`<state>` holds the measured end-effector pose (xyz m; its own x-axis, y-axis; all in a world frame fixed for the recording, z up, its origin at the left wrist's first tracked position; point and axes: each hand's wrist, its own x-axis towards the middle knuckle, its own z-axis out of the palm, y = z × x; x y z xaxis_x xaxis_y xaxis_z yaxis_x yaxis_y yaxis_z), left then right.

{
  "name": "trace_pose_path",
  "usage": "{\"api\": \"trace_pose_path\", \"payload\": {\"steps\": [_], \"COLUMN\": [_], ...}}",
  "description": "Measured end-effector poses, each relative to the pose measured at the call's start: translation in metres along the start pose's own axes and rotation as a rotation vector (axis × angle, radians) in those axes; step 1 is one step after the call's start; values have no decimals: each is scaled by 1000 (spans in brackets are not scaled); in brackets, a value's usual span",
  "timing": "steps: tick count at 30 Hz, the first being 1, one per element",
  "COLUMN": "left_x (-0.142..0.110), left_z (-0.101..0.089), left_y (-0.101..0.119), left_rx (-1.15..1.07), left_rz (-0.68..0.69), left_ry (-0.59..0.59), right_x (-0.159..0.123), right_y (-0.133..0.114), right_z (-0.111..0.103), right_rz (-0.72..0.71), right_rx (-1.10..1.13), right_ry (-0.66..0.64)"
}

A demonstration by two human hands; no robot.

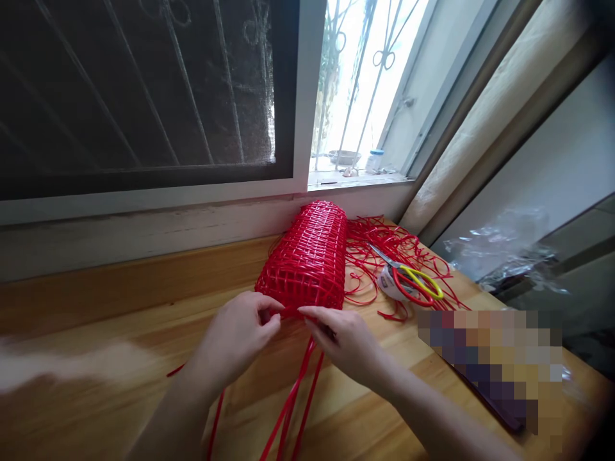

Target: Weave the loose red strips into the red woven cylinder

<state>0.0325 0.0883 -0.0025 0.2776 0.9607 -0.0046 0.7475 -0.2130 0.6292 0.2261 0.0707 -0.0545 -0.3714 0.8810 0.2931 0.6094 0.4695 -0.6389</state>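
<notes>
A glossy red woven basket [312, 246] lies on its side on the wooden table, its near end facing me. At that near edge, my left hand [243, 333] pinches a red strip between thumb and fingers. Close beside it, my right hand [339, 333] is closed on the strip at the same edge, fingertips nearly meeting those of the left. Several long red plastic strips [291, 403] hang from the basket toward me, between my forearms. The exact spot under my fingertips is partly hidden.
Scissors [418, 282] with red and yellow handles rest on a small round container [391, 285] to the right. A tangle of loose red strips [384, 237] lies behind them. A window [302, 96] borders the back; clear plastic wrap [523, 262] is at far right. A pixelated item lies front right.
</notes>
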Motion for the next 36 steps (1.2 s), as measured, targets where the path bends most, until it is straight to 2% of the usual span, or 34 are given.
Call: {"api": "trace_pose_path", "payload": {"steps": [3, 8, 12, 16, 19, 23, 27, 29, 31, 33, 36], "left_x": [-2, -1, 5, 11, 14, 16, 20, 22, 24, 26, 28], "left_z": [2, 6, 8, 7, 8, 10, 12, 13, 14, 15, 16], "left_y": [5, 2, -4, -10, -14, -21, -27, -28, -29, -29, -28], "left_rx": [79, 104, 39, -31, -56, -82, -106, -121, -142, -159, -165], "left_rz": [1, 6, 12, 1, 17, 26, 33, 44, 49, 49, 53], "left_ry": [47, 11, -19, -70, -82, -100, -112, -133, -152, -165, -174], "right_x": [-2, -5, -6, -5, -5, -4, -1, -1, -2, -6, -10], "right_y": [-1, -2, -4, -6, -8, -7, 7, 19, 30, 36, 36], "right_z": [8, 12, 9, 4, 2, 1, -1, -2, -2, -1, 3], "right_rz": [20, 99, 139, 209, 232, 204, 155, 80, -20, -87, -98], "right_rx": [-93, -179, -149, -75, 9, 102, 162, 95, -31, -135, -199], "right_ry": [-53, -153, -207, -202, -116, 80, 397, 599, 726, 722, 608]}}
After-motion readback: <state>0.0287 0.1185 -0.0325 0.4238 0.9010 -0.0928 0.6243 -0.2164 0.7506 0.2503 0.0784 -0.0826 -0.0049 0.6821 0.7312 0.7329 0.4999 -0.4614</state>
